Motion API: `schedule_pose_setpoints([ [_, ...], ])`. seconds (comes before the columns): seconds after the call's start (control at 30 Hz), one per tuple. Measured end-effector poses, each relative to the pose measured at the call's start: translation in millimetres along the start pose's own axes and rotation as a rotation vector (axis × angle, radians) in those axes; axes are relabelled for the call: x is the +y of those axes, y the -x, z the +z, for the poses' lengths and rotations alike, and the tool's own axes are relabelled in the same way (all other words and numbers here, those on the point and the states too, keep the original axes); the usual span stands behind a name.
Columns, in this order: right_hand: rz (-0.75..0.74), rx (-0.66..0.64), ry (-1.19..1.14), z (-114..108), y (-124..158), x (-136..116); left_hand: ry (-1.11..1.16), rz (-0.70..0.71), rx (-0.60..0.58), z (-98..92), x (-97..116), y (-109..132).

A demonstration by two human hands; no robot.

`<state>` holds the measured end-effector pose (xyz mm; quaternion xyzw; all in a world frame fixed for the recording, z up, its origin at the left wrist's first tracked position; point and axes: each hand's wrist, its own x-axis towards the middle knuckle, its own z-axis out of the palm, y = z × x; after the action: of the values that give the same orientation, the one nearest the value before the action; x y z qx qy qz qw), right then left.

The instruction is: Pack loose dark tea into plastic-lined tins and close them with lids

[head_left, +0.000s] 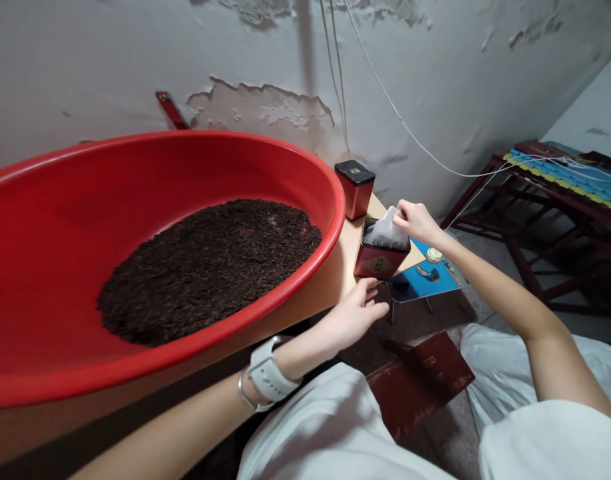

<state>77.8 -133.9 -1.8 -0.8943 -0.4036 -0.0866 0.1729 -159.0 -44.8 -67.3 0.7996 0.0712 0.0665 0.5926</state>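
My right hand [414,221] pinches the gathered top of a translucent white plastic bag [387,230]. The bag's lower part sits inside an open red tin with a black rim [379,261], which stands at the table's corner. My left hand [358,313], with a pale watch on its wrist, is just in front of the tin, fingers apart and holding nothing. To the left, a big red plastic basin [50,267] contains a heap of dark, loose tea leaves [210,273]. Behind the open tin is a second red tin [355,193] with its black lid on.
The light wooden table [330,280] supports the basin and tins. Below its right corner is a blue board [425,285] with small items. A dark red stool [420,380] stands near my knees. White cords [410,130] hang by the peeling wall, and a rack [550,220] is at right.
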Motion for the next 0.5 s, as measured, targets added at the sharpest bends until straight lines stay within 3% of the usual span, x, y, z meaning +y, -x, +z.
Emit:
schedule_pose_setpoints([
  [0.1, 0.14, 0.033, -0.067, 3, -6, 2, -0.099, 0.094, 0.085, 10.6, -6, -14],
  [0.23, 0.295, 0.052, -0.255, 4, -10, 3, -0.386, 0.14, 0.347, 32.5, -3, -84],
  [0.33, 0.36, 0.049, -0.37, 7, -9, -1, -0.532, 0.154, 0.417, 50.1, -2, -130],
  [0.43, 0.331, 0.002, -0.398, 7, -5, -2, -0.576, 0.159, 0.398, 53.5, -4, -149],
  [0.5, 0.17, -0.057, -0.371, 3, 0, 2, -0.564, 0.128, 0.354, 46.1, -5, -152],
])
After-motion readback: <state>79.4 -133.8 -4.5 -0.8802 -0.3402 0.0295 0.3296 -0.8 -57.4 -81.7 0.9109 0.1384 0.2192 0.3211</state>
